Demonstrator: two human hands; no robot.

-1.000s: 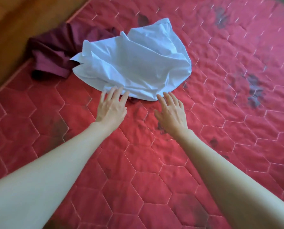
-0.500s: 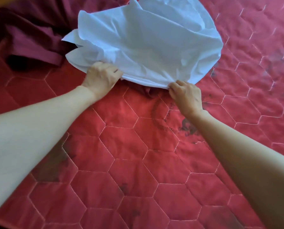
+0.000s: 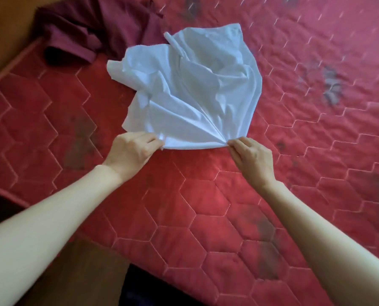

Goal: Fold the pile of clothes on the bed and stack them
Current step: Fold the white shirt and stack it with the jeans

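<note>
Surface: bed (image 3: 206, 217) with red mattress cover, quilted in hexagons, dark smudges in several places; wooden floor visible along the left edge and at bottom left.

Left hand (image 3: 131, 153): fingers curled, pinching the near hem of the white garment (image 3: 193, 89) at its left corner. Right hand (image 3: 252, 157): fingers curled, pinching the same hem at the right corner; creases fan out from this pinch point. Hem runs fairly straight between the two hands. Both forearms bare, reaching in from the lower corners.

White garment: lies crumpled on the bed beyond the hands, near edge held, far part bunched and wrinkled, a narrow strip sticking out toward the top.

Maroon garment (image 3: 91, 34): heaped at far left of the bed, near the mattress edge, just beyond the white one; whether the two touch I cannot tell
</note>
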